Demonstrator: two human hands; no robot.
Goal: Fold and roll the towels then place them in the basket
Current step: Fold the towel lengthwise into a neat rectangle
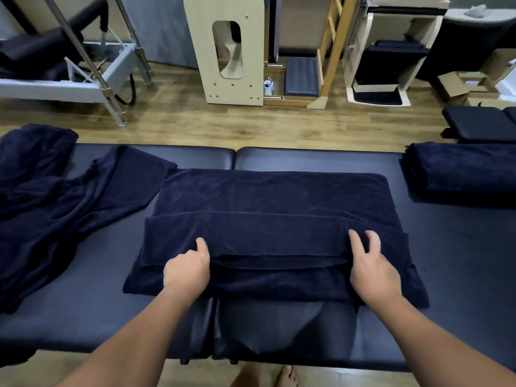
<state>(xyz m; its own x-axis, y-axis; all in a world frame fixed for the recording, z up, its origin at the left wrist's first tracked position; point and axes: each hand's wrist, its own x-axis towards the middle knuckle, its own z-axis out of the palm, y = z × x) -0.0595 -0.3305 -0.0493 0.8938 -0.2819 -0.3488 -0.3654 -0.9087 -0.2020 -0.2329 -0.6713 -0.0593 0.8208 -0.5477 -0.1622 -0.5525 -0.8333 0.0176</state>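
Note:
A navy towel point(272, 194) lies spread across the middle of the dark padded table point(460, 247). Its near part is turned over on itself into a thick fold point(273, 236). My left hand point(186, 265) grips the fold's near edge on the left, thumb on top and fingers tucked under the cloth. My right hand point(370, 261) holds the same edge on the right, thumb and forefinger lying over the fold. No basket is in view.
A heap of loose navy towels point(53, 196) covers the table's left end. A stack of folded towels point(458, 169) sits at the right end. Beyond the table stand exercise frames point(92, 65), a wooden unit point(231, 51) and a dark bench point(480, 124). Bare feet point(268, 375) show below.

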